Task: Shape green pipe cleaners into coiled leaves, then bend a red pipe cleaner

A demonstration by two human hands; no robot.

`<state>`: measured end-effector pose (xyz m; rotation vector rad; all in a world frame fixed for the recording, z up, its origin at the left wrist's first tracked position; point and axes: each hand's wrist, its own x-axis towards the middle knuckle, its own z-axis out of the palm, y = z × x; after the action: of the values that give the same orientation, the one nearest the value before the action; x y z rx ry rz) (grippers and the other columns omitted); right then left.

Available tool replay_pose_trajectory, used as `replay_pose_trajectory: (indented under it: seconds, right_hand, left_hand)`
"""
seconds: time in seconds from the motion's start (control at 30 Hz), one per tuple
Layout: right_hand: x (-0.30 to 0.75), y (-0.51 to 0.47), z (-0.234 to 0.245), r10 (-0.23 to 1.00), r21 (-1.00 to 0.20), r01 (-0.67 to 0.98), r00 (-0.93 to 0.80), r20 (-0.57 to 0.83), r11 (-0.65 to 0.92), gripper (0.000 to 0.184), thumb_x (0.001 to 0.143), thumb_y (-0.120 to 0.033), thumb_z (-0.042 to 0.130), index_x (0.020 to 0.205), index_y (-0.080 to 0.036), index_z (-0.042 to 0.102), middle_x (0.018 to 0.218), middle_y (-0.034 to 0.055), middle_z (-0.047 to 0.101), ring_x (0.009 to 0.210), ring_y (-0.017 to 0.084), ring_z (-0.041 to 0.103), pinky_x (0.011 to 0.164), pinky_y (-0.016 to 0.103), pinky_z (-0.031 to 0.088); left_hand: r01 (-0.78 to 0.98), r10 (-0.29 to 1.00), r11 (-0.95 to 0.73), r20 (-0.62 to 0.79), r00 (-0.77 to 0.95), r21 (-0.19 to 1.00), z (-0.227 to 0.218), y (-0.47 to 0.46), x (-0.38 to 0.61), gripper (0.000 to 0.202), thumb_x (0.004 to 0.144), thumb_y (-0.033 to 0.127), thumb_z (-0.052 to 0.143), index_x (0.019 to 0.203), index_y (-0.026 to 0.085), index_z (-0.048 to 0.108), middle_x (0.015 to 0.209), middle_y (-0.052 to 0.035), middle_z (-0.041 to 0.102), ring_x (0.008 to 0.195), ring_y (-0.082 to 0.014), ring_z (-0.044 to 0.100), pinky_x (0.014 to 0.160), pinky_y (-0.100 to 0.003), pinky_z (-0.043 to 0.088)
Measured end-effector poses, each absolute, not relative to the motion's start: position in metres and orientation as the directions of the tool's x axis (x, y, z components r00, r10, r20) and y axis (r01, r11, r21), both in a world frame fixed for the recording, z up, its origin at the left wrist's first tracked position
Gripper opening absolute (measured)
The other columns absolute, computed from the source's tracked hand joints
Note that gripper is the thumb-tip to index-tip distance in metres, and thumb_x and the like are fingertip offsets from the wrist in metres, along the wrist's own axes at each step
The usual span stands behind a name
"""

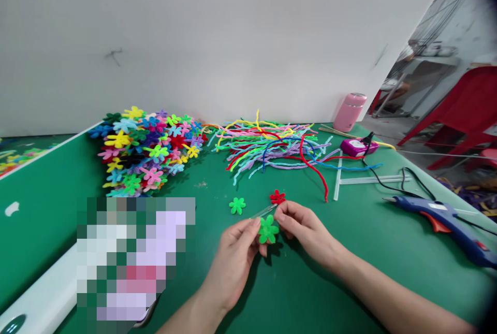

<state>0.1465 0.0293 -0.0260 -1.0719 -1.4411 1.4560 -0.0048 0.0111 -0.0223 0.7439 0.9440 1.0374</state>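
A green fuzzy pipe-cleaner flower (267, 229) is pinched between the thumb and fingers of my left hand (236, 253), its face turned towards me. The closed fingertips of my right hand (301, 222) meet the flower's upper right petal. Just behind the fingers lies a thin clear stick (263, 212), partly hidden by my hands. Beyond my right fingertips a red flower (277, 197) rests on the green table (209, 272). Another green flower (237, 205) lies flat to the left of it.
Many coloured flowers (151, 153) are heaped at the left; loose pipe cleaners (272, 145) spread along the back. At the right are a blue glue gun (446, 217), clear glue sticks (368, 179), a purple device (359, 146) and a pink bottle (349, 111). A white board (233, 49) stands behind.
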Motion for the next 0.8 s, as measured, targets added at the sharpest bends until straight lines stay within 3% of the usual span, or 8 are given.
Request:
replay_pose_trajectory:
  seconds: [0.13, 0.3, 0.47, 0.8]
  right_hand:
    - [0.1438, 0.0265, -0.0240, 0.937, -0.996, 0.091, -0.348, -0.026, 0.006, 0.028, 0.082, -0.039, 0.050, 0.067, -0.015, 0.048, 0.060, -0.0030, 0.043, 0.056, 0.009, 0.036, 0.052, 0.023, 0.028]
    - [0.1442, 0.0285, -0.0255, 0.917, -0.999, 0.005, -0.397, -0.045, -0.047, 0.028, 0.083, -0.039, 0.049, 0.070, -0.015, 0.050, 0.066, 0.0017, 0.056, 0.059, 0.011, 0.045, 0.055, 0.024, 0.032]
    - [0.1456, 0.0285, -0.0259, 0.932, -0.999, 0.050, -0.361, -0.027, -0.009, 0.030, 0.081, -0.042, 0.051, 0.068, -0.015, 0.049, 0.059, -0.0034, 0.041, 0.055, 0.009, 0.036, 0.052, 0.023, 0.029]
    - [0.1370, 0.0224, -0.0319, 0.964, -0.998, 0.068, -0.267, -0.015, 0.003, 0.031, 0.080, -0.043, 0.049, 0.062, -0.018, 0.043, 0.056, -0.0048, 0.035, 0.053, 0.009, 0.031, 0.049, 0.023, 0.027]
  left_hand:
    - [-0.346, 0.952, 0.301, -0.258, 0.167, 0.889, -0.0212, 0.0119, -0.0038, 0.024, 0.080, 0.026, 0.056, 0.060, 0.013, 0.058, 0.056, 0.0019, 0.051, 0.055, -0.0091, 0.043, 0.057, -0.023, 0.035]
    - [-0.346, 0.946, 0.307, -0.243, 0.215, 0.887, -0.0190, 0.0112, -0.0053, 0.026, 0.082, 0.029, 0.050, 0.063, 0.014, 0.059, 0.058, 0.0004, 0.054, 0.058, -0.0113, 0.047, 0.059, -0.025, 0.036]
    - [-0.140, 0.948, 0.282, -0.253, 0.193, 0.949, -0.0198, 0.0111, -0.0072, 0.020, 0.074, 0.028, 0.061, 0.060, 0.015, 0.056, 0.056, 0.0022, 0.055, 0.055, -0.0098, 0.044, 0.054, -0.022, 0.034]
    - [0.182, 0.981, 0.091, -0.120, 0.153, 0.979, -0.0210, 0.0065, -0.0047, 0.021, 0.076, 0.029, 0.056, 0.060, 0.016, 0.057, 0.054, 0.0012, 0.051, 0.051, -0.0105, 0.041, 0.049, -0.022, 0.031]
